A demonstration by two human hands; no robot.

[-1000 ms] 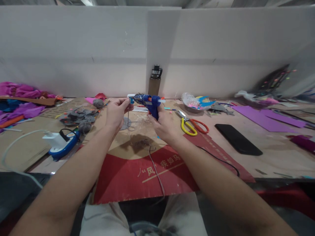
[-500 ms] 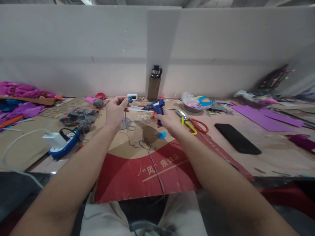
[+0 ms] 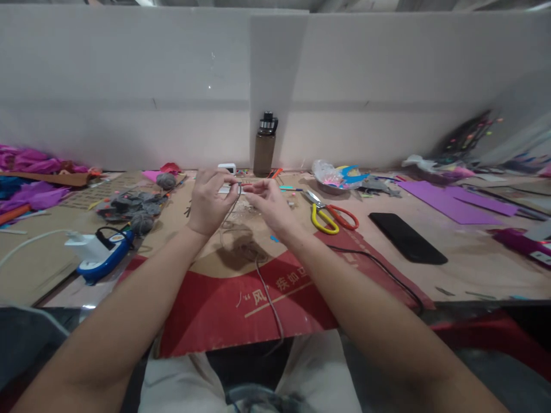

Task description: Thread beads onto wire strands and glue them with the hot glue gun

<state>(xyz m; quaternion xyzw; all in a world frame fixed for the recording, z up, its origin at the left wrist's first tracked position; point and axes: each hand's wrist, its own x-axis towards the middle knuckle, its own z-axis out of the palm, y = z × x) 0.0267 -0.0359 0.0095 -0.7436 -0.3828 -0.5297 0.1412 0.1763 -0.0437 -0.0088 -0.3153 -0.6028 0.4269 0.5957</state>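
My left hand (image 3: 210,202) and right hand (image 3: 270,207) pinch a thin grey cord (image 3: 265,287) just above the table (image 3: 473,252). It looks light and limp, so I'd grip near its end.

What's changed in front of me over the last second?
The right hand let go of the glue gun, which is now out of sight, and moved left to meet the left hand; both seem to pinch the cord. The left hand kept its grip on the cord. The scissors, phone and bottle stayed put.
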